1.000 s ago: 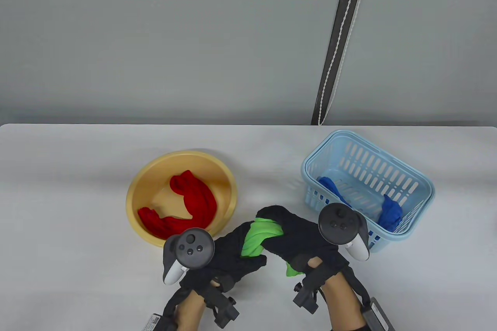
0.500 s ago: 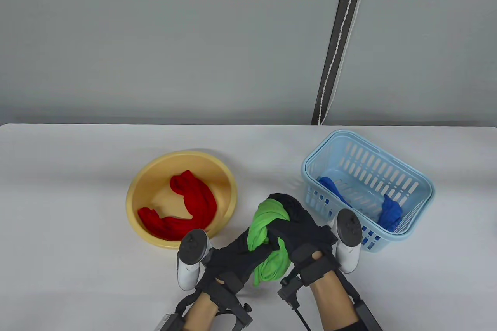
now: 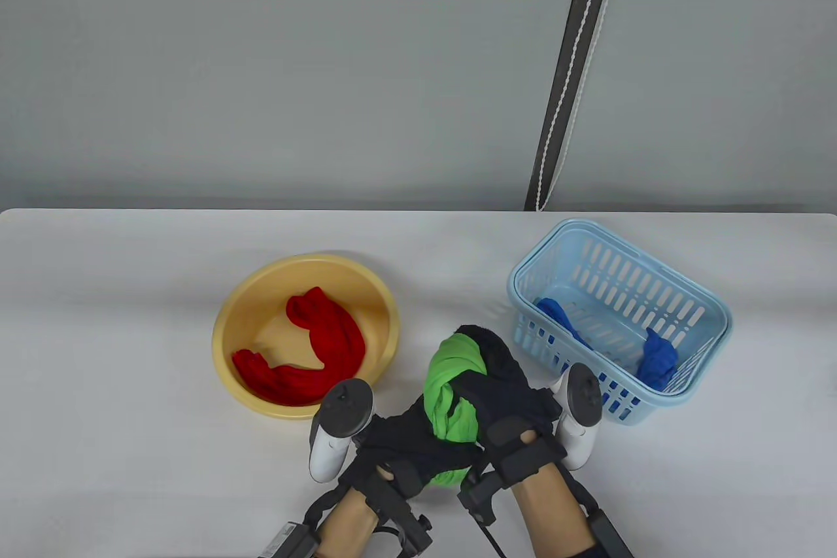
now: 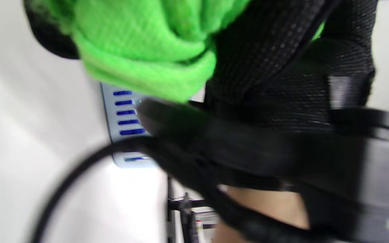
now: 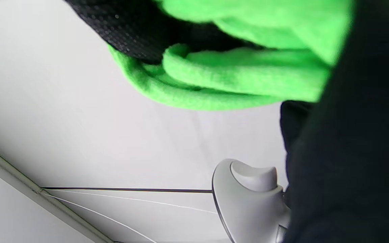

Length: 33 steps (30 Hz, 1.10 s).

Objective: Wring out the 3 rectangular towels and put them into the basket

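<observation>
On the white table (image 3: 131, 296), before a grey wall (image 3: 261, 61), sits a basket (image 3: 709, 304).

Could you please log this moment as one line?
both hands twisting green towel | blue towel in basket | red towel in basin

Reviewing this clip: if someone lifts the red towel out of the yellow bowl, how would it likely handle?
Probably floppy: the red towel lies curled and rumpled in the yellow bowl, so its ends would likely droop. It may be wet and heavy for its size, though wetness isn't visible. It is unlikely to roll or break.
</observation>
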Tool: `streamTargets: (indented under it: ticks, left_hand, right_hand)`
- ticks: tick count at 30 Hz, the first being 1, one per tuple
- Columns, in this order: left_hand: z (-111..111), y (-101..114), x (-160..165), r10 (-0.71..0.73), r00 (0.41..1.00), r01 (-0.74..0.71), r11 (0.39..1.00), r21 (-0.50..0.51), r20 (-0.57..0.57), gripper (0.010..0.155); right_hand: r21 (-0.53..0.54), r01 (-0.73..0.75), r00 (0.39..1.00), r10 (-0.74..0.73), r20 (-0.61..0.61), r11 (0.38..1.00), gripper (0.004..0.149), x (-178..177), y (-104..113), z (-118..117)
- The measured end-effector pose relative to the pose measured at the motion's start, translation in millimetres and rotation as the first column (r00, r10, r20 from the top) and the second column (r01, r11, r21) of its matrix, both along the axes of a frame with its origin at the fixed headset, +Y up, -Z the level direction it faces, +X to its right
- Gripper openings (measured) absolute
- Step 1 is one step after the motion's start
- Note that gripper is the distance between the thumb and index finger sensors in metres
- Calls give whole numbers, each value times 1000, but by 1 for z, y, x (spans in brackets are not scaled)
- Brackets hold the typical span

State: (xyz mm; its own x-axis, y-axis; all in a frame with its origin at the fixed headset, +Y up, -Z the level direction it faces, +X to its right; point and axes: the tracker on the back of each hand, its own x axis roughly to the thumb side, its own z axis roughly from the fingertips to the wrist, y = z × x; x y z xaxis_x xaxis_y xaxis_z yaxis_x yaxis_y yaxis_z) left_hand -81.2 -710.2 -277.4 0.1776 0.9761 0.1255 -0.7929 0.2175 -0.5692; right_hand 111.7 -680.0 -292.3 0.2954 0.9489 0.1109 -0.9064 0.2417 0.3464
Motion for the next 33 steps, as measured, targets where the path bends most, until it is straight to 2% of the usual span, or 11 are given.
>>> streamTargets:
  ticks: [5,8,10,11,13,18,22,25,30,31,33]
  left_hand:
    - [-1,10,-12,-231,967,246,958,147,-108,84]
    - [1,19,-16,-343,922,380,893,241,-182,72]
    - [3,26,-17,-421,867,492,808,324,-268,63]
    - [5,31,-19,-455,831,553,740,383,-321,60]
    - [8,36,-21,-483,778,627,645,438,-402,54]
    - [12,36,-22,-530,711,703,533,471,-462,46]
    - [16,38,-27,-569,615,786,385,483,-547,47]
    - [18,38,-30,-580,573,811,300,503,-579,46]
    - [25,37,-25,-560,464,832,9,555,-686,45]
    - [26,36,-24,-559,451,831,-21,556,-695,44]
    - [29,34,-16,-556,420,810,-125,572,-717,44]
  right_hand:
    - [-36,-14,1000,14,-13,999,59,6,-1,-2]
    - [-64,33,999,-36,-39,997,62,9,-2,-2]
    - [-59,42,998,-44,-44,997,69,14,-3,-2]
    - [-58,41,997,-44,-56,998,70,17,-4,-2]
    - [-54,56,993,-62,-102,997,73,19,-9,-1]
    - [-67,64,985,-74,-156,996,73,20,-21,0]
    - [-93,38,946,-66,-319,995,73,22,-32,-4]
    - [-90,-22,927,-14,-374,996,76,21,-36,-5]
    - [-128,-81,928,28,-370,989,80,27,-35,-5]
    - [-119,-110,935,62,-349,987,80,28,-35,-5]
    - [-101,-294,921,254,-295,950,82,29,-32,-5]
